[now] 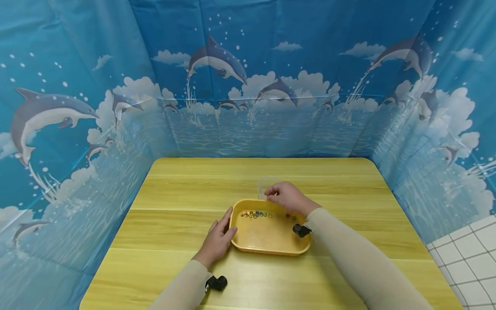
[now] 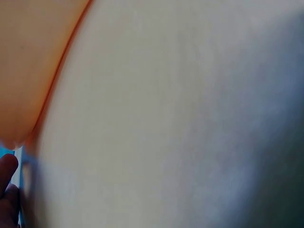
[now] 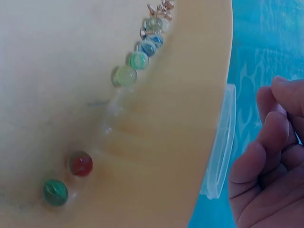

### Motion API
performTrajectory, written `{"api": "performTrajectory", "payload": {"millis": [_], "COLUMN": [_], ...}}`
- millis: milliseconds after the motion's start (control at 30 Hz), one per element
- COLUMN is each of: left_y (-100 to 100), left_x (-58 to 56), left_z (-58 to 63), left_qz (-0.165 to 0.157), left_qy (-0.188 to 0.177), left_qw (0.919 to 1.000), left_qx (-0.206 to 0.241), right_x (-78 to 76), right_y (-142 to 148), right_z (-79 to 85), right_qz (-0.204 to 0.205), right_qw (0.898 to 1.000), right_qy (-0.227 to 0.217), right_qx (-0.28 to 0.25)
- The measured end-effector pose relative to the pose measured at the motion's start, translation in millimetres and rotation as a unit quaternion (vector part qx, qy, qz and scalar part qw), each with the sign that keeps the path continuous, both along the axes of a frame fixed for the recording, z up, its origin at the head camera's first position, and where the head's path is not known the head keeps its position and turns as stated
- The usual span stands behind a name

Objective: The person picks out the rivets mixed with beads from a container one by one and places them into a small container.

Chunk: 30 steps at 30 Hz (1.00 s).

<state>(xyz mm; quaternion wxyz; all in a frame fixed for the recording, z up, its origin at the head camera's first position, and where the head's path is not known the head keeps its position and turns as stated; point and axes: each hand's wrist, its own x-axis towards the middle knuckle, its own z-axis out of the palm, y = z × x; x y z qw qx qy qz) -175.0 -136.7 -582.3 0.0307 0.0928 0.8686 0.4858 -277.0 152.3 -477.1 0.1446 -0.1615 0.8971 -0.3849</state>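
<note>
My left hand [image 1: 215, 241] rests against the left side of a yellow tray [image 1: 267, 251], fingers straight along its outside and thumb at the rim. In the left wrist view, only fingertips [image 2: 7, 173] show beside the tray's wall [image 2: 38, 52]. Beyond the far rim my right hand [image 1: 288, 197] hangs over a clear plastic container [image 1: 262, 184], fingers bent and thumb meeting the index finger. Whether something sits between those fingertips is hidden. Inside the tray lie a red marble [image 3: 80, 164], a green marble [image 3: 55, 193] and a row of several marbles [image 3: 139, 60].
Small gold-coloured charms [image 3: 162, 9] lie at the far end of the marble row. Tray and container stand on a yellow wood-grain table [image 1: 186, 189]. A blue dolphin-print curtain [image 1: 255, 125] encloses its back and sides.
</note>
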Motion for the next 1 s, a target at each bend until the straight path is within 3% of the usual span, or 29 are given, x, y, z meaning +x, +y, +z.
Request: {"api": "performTrajectory", "payload": {"millis": [433, 1000], "left_y": [0, 1], "left_x": [2.1, 4.0], "left_z": [5.8, 7.0], "left_qz": [0.005, 0.011], "left_qy": [-0.016, -0.021], "left_qw": [0.9999, 0.9997], "left_qx": [0.001, -0.003], "right_x": [-17.7, -28.2], "right_y": [6, 4], "right_z": [0.9, 2.2], "right_qz": [-0.016, -0.015], "right_qw": [1.0, 1.0], "right_qy": [-0.001, -0.006], "right_qx": [0.001, 0.003]}}
